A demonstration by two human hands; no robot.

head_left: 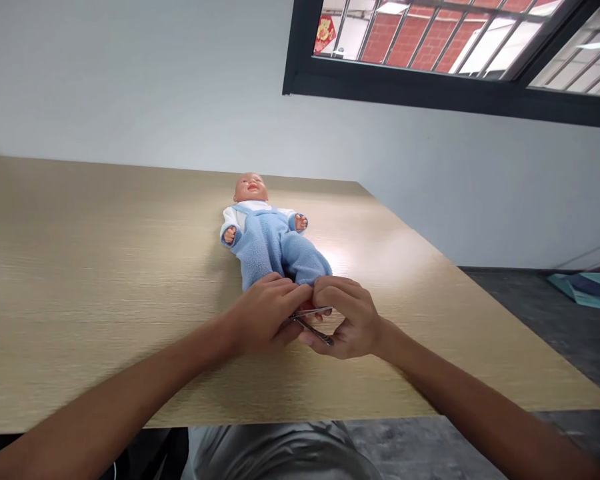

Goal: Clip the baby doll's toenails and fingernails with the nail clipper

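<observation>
Pale wood-grain tabletop (pixel 105 267) is supporting the doll (pixel 267 233), lying face up. At the doll's lower end, my left hand (pixel 267 310) is curling; cannot tell its exact hold. There too, my right hand (pixel 353 317) is gripping a metal clipper (pixel 323 337), arms splayed.

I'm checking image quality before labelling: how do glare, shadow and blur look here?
Head view: bright glare on the table, at picture right of the doll; head view: a soft shadow along the doll's picture-left side; head view: the right forearm blurs towards the bottom-right corner; head view: the metal tool remains readable, though partly hidden.
</observation>
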